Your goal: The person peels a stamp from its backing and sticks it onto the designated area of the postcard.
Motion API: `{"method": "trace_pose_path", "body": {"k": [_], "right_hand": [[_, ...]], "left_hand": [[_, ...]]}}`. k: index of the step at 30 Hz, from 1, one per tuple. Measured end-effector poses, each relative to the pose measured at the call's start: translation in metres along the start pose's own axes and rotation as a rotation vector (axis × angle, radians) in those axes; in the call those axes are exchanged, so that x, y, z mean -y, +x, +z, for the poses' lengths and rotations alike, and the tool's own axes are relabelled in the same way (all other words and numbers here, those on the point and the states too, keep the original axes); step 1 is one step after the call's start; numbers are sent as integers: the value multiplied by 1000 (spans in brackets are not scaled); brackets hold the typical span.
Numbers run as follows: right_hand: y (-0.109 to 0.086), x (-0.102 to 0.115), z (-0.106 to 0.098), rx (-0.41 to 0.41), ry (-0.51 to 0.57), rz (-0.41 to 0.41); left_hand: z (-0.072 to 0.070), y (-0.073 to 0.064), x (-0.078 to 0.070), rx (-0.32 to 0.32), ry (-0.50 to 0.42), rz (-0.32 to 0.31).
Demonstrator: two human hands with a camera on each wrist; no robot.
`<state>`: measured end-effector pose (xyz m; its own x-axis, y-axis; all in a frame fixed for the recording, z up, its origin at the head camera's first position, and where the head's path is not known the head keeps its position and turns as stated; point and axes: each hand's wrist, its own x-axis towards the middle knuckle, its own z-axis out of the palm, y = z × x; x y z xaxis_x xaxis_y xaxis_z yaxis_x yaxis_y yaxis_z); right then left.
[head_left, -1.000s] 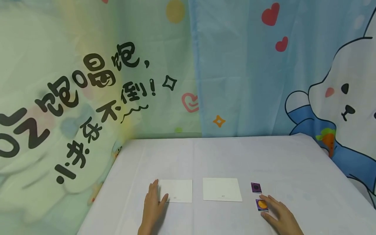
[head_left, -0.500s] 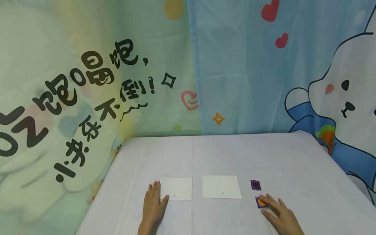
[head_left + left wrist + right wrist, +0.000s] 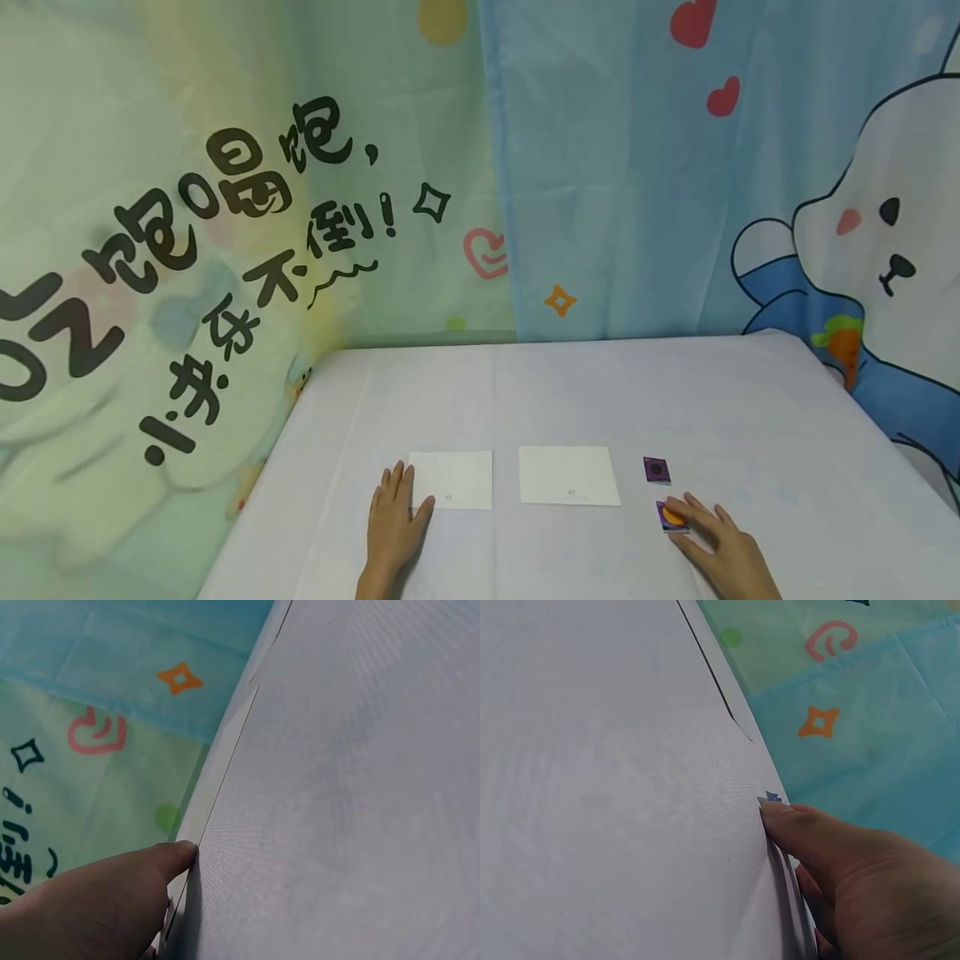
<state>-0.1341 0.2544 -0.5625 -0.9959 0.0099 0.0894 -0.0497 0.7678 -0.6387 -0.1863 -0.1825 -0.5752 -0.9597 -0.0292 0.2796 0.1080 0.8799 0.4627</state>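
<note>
Two white paper cards lie side by side on the table, the left card and the right card, each with a tiny mark near its lower edge. My left hand rests flat with its thumb and fingers along the left card's edge. In the left wrist view the thumb touches that edge. At the right, my right hand pinches a small purple card with an orange circle, its fingers over the upper part and thumb at the lower edge. A second small purple card with a dark circle lies just beyond.
A white cloth covers the table. Behind it hangs a printed curtain, green on the left and blue on the right, with lettering, hearts and a white cartoon animal.
My right hand's fingers have come further over the orange-circle card. The left hand has shifted slightly at the left card's edge. The head view has tilted a little downward.
</note>
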Motion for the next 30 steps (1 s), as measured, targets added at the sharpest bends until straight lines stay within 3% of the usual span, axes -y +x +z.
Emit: {"method": "trace_pose_path", "body": {"k": [14, 21, 30], "right_hand": [[0, -1, 1, -7, 2, 7], [0, -3, 3, -51, 19, -14], [-1, 1, 1, -33, 18, 38]], "left_hand": [[-1, 1, -2, 5, -1, -19], [0, 1, -1, 6, 2, -10], [-2, 0, -2, 16, -7, -16]]}}
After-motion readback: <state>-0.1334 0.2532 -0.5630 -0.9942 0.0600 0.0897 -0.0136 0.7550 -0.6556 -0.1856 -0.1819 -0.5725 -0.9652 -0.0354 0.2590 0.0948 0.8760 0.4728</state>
